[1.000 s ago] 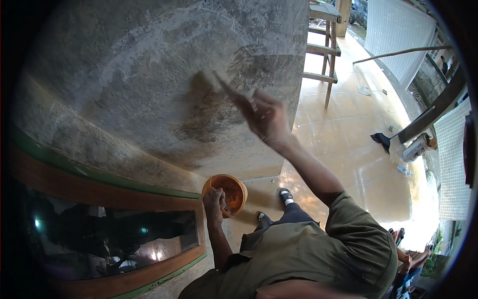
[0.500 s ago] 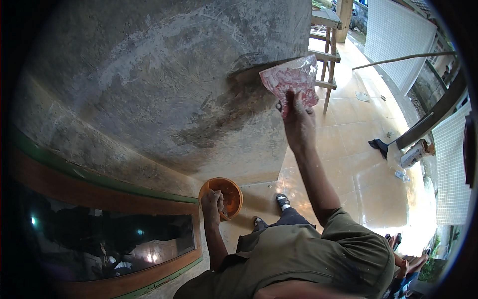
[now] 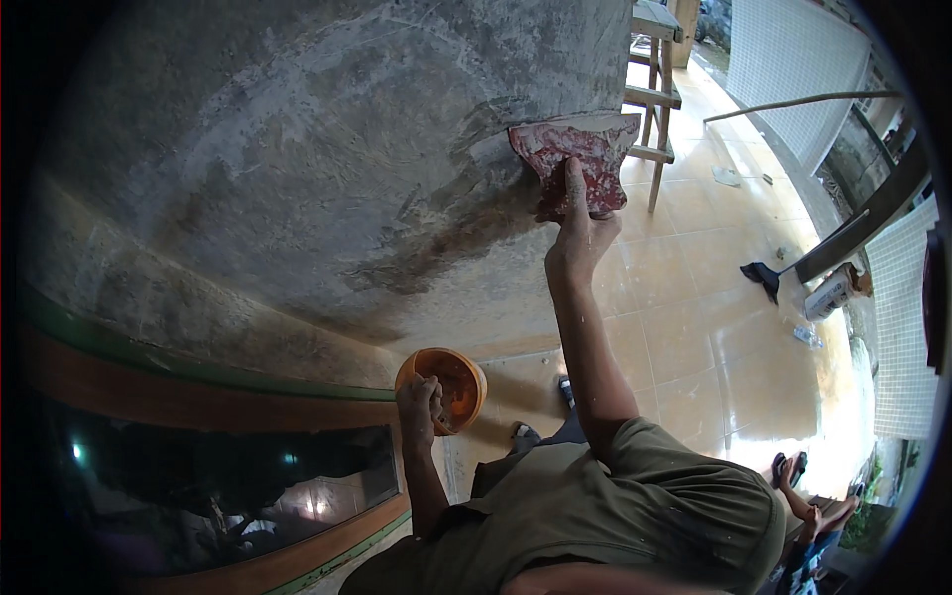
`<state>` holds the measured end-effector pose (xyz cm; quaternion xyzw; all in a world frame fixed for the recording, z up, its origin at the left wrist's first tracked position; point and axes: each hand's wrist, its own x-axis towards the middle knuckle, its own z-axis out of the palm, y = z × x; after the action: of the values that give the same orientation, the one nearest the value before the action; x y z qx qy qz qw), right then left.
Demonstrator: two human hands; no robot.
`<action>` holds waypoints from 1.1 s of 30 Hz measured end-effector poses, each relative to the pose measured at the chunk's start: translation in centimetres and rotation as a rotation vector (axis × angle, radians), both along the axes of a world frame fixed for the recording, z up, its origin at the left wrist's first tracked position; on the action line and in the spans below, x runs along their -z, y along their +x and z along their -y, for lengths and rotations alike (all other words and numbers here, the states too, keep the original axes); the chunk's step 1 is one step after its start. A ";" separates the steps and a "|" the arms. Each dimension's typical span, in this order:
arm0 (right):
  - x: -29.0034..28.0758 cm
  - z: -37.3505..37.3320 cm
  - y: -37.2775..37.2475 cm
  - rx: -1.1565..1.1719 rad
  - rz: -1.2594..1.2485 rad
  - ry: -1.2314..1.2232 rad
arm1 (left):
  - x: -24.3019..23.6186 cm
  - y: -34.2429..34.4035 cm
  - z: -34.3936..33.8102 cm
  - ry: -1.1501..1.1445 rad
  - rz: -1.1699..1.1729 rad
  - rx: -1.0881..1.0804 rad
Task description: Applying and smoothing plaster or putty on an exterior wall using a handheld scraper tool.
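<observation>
My right hand (image 3: 585, 238) is closed on a red, plaster-smeared scraper (image 3: 593, 178), thumb laid along its face. The scraper's wide pale edge lies against or very close to the grey plastered wall (image 3: 327, 159), near its right end. Fresh wet-looking grey filler (image 3: 491, 151) shows just left of the blade, and a brown, damp-looking patch (image 3: 436, 248) spreads below. Low on the left, my left hand (image 3: 420, 397) grips the rim of an orange bucket (image 3: 477, 409). Some pale material clings inside the bucket; how much it holds is hard to tell.
A wooden-framed window (image 3: 248, 486) is at lower left. Beyond the wall's right end stands a wooden stool or ladder (image 3: 653, 97) on the tiled floor (image 3: 684, 288). A dark dustpan-like thing (image 3: 762, 280) and a white sack (image 3: 831, 293) lie further right. Another person's legs (image 3: 801, 501) show at lower right.
My right hand has turned the scraper so its face shows more and its edge sits nearer the wall. The bucket stays in my left hand, almost unmoved.
</observation>
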<state>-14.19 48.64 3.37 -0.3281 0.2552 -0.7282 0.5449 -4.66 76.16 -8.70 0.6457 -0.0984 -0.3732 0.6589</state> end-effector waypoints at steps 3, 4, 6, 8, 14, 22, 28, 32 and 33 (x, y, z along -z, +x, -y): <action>1.7 -0.3 -0.2 -0.038 -0.015 0.044 | -0.2 0.1 0.5 0.027 0.005 0.017; 2.2 -0.6 -0.3 -0.076 -0.026 0.076 | -0.2 0.1 0.5 0.043 0.015 0.019; 3.0 -1.0 -1.2 -0.122 -0.043 0.129 | 0.1 0.4 0.5 0.037 0.014 0.031; 4.4 -0.8 -2.1 -0.080 -0.091 0.059 | 0.0 0.5 0.3 0.029 0.017 0.045; -0.2 -0.6 -9.5 0.366 -0.592 -0.465 | 0.9 1.3 -0.5 0.034 -0.023 0.061; -8.9 2.9 -10.5 0.760 -1.217 -1.255 | 1.1 1.3 -0.2 -0.036 -0.012 0.103; -2.7 3.8 -10.9 0.644 -1.461 -1.224 | 0.8 1.8 -0.5 0.000 -0.010 0.074; -0.3 0.6 -11.0 0.426 -1.562 -1.212 | 0.4 2.2 -0.3 -0.004 0.017 0.084; -0.6 -0.1 -11.1 0.447 -1.537 -1.234 | 0.3 2.2 -0.3 -0.011 0.014 0.095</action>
<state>-25.33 48.69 3.99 -0.8774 0.1716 -0.4100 -0.1809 -2.43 76.42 -8.99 0.6391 -0.1357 -0.3992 0.6432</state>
